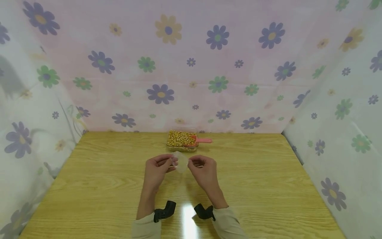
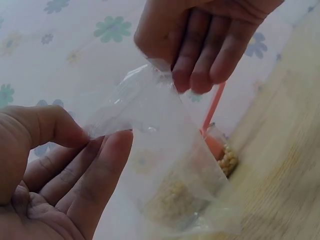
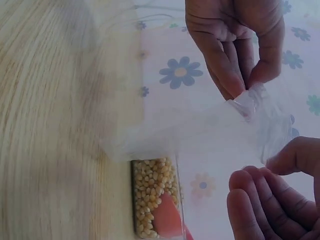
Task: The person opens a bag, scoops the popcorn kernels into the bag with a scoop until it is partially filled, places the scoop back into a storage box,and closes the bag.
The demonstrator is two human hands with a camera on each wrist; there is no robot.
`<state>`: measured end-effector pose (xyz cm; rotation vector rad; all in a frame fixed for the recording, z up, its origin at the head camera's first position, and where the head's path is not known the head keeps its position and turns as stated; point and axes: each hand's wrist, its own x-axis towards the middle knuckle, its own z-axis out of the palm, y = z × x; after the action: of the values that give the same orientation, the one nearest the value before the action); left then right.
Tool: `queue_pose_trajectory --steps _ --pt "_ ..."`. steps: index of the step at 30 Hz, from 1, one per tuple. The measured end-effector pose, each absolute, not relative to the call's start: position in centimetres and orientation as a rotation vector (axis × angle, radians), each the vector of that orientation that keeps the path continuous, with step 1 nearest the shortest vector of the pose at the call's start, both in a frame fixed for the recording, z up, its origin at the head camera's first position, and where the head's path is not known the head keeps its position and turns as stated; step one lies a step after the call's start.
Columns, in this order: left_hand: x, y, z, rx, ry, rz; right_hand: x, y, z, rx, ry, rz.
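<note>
A clear plastic bag point(image 1: 180, 162) is stretched between my two hands above the table. My left hand point(image 1: 157, 168) pinches one side of its upper edge between thumb and fingers. The opposite side is pinched by my right hand point(image 1: 205, 171). In the left wrist view the bag point(image 2: 165, 145) hangs down, see-through, with its lower part in front of the corn. Just beyond the hands stands a clear rectangular container point(image 1: 180, 149) of yellow corn kernels point(image 1: 179, 137). A pink scoop point(image 1: 204, 140) lies in the corn, its handle sticking out to the right.
The wood-grain table point(image 1: 104, 176) reaches back to a flower-patterned cloth point(image 1: 191, 66), which also hangs along both sides. Black wrist mounts point(image 1: 165, 210) sit on both forearms. Light glares off the table's front middle.
</note>
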<state>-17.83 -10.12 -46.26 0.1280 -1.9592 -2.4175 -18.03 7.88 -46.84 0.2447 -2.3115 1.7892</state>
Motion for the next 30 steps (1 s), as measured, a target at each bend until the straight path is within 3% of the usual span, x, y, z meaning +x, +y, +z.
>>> queue_pose_trajectory --steps 10,30 --pt "-17.7 -8.9 -46.2 0.048 -1.982 -2.332 -18.5 6.9 -46.4 0.386 -2.348 1.785" --pt "-17.0 -9.5 -46.6 0.138 -2.095 -2.038 -19.2 7.6 -46.4 0.337 -2.343 1.671"
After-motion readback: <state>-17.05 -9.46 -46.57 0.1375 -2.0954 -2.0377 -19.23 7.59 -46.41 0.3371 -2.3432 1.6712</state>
